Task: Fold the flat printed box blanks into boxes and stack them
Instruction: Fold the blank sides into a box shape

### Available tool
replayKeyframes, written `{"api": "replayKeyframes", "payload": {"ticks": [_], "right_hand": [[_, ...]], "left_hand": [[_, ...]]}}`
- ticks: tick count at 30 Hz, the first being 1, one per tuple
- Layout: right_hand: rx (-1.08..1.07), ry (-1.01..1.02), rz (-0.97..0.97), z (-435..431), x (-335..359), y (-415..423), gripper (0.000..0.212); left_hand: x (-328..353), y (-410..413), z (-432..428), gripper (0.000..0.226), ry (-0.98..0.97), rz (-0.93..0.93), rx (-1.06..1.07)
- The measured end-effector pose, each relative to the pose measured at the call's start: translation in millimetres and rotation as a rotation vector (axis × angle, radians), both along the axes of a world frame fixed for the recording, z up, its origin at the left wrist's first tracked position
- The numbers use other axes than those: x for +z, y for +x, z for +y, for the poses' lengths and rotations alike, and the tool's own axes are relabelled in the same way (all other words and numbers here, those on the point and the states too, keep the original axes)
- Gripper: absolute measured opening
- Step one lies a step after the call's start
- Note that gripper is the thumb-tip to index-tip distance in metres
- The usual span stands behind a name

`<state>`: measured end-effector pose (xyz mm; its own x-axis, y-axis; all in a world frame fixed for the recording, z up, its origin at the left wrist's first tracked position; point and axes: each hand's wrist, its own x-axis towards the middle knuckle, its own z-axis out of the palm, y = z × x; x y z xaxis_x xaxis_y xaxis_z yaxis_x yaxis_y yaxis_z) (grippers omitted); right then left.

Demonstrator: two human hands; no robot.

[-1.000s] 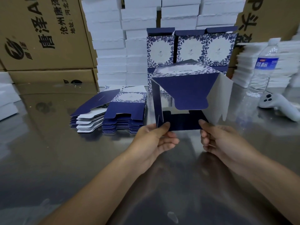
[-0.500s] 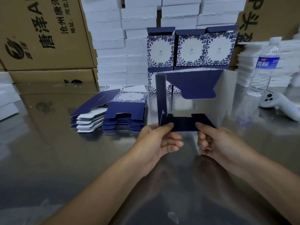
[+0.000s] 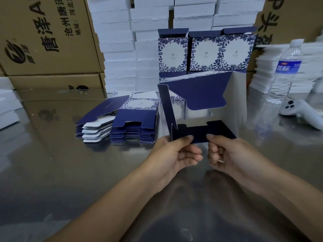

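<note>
Over the counter (image 3: 52, 172) near its middle, in front of the finished boxes (image 3: 206, 53) at the back edge and right of the flat blanks (image 3: 132, 119), is the half-opened box (image 3: 237, 102). Left hand (image 3: 173, 158) and right hand (image 3: 232, 154) each pinch its lower dark flap (image 3: 201, 135) (thin card, light, I think it creases easily), so hold near the folds.

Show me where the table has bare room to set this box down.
The widest bare table lies left of the left hand, in front of the flat blanks and cartons. A smaller patch lies right of the right hand, nearer than the controller. The half-folded box fills the middle. The back is crowded: finished boxes, water bottle, white stacks.
</note>
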<state>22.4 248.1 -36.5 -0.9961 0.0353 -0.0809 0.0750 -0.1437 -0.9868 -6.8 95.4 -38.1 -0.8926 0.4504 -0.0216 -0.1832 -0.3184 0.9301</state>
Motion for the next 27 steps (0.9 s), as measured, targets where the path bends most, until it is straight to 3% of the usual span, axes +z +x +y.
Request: {"api": "replayKeyframes", "payload": {"ticks": [4, 15, 22, 27], "right_hand": [[0.026, -0.029, 0.013, -1.0, -1.4, 0.5, 0.046], [0.073, -0.009, 0.024, -6.9, -8.2, -1.3, 0.035], [0.065, -0.033, 0.007, -9.2, -9.2, -0.9, 0.035], [0.095, -0.065, 0.007, -12.6, -11.4, 0.8, 0.034]], "left_hand": [[-0.7, 0.0, 1.6, 0.013, 0.031, -0.071, -0.021], [-4.2, -0.8, 1.5, 0.022, -0.042, -0.133, -0.104], [-4.9, -0.9, 4.3, 0.042, 0.033, -0.229, -0.077], [-3.4, 2.1, 7.1, 0.027, -0.004, -0.254, -0.105]]}}
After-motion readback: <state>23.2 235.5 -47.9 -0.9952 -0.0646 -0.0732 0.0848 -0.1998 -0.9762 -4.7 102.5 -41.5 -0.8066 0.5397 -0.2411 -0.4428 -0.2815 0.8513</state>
